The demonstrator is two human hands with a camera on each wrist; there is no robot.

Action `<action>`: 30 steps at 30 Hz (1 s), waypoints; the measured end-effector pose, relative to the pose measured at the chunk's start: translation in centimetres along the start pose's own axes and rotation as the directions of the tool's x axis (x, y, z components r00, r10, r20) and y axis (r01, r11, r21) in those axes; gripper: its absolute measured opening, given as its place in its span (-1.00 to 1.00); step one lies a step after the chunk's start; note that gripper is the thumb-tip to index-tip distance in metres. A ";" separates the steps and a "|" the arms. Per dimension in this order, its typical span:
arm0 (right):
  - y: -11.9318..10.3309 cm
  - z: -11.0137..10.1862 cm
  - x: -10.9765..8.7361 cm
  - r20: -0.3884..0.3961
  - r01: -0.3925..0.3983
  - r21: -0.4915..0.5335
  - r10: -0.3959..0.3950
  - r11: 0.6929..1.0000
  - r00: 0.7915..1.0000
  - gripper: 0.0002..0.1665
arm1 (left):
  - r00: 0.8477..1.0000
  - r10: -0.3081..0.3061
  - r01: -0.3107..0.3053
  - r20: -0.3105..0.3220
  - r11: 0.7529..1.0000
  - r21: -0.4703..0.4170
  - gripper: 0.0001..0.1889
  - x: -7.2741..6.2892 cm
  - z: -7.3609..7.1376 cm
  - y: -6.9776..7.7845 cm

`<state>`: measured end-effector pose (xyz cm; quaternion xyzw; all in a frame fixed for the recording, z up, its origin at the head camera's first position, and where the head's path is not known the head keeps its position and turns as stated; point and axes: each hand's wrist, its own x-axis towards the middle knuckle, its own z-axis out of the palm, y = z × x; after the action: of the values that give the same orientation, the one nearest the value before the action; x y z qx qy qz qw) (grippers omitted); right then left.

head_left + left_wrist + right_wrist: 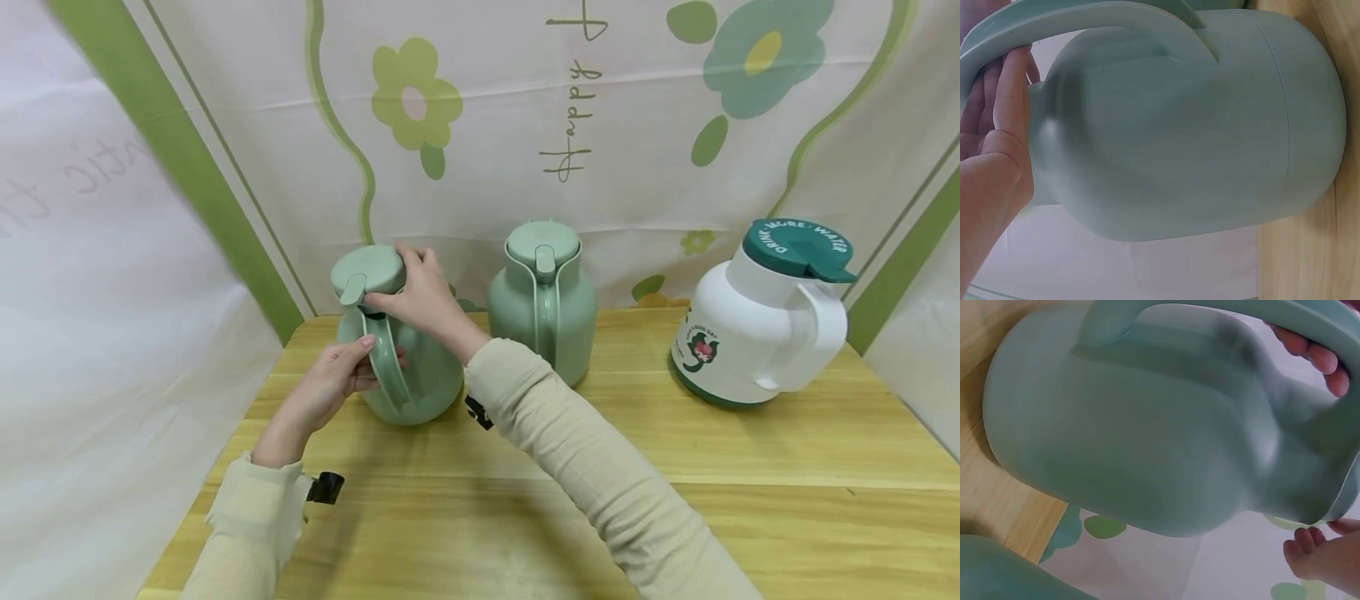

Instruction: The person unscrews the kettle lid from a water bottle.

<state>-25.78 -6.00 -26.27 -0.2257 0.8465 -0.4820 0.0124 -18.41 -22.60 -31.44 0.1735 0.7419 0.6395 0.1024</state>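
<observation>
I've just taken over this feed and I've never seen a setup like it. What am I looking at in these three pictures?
There's no machine here: a person is working with two bare hands. The widest picture comes from a camera on the head, looking forward and down. The other two come from cameras worn on the left and right wrists, so the jug looks tipped sideways there, though it stands upright.

On the wooden table are three jugs: the left green jug, the middle green jug and, at the right, a white jug. The left hand holds the left green jug's handle. The right hand grips its lid.
</observation>
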 end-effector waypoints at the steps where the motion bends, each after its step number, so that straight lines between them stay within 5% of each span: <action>1: 0.0 0.0 0.0 -0.004 -0.007 -0.012 0.007 1.000 1.000 -0.01 | 1.000 -0.003 0.003 -0.003 1.000 0.001 -0.65 0.0 0.0 0.0; 12: 0.4 -0.7 0.4 0.090 0.051 0.005 -0.051 0.999 0.995 -0.13 | 0.999 -0.036 0.037 -0.026 0.999 0.033 -0.44 -0.2 0.1 0.3; 16: 0.1 -0.7 0.4 0.104 0.035 0.023 -0.037 0.999 0.994 -0.14 | 0.999 -0.031 0.032 -0.025 0.999 0.028 -0.57 -0.1 0.1 0.2; 24: -1.1 0.4 -0.6 0.022 -0.006 -0.124 0.009 0.992 1.000 0.26 | 1.000 -0.016 0.015 -0.015 1.000 -0.009 -0.63 -0.2 0.1 0.2; 30: -1.3 0.7 -0.8 -0.025 -0.016 -0.164 0.012 0.986 1.000 0.16 | 1.000 -0.022 0.022 -0.018 1.000 -0.004 -0.63 -0.2 0.1 0.3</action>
<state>-24.45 -6.81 -25.71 -0.2143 0.8850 -0.4131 -0.0132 -18.16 -22.52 -31.15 0.1594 0.7433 0.6415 0.1032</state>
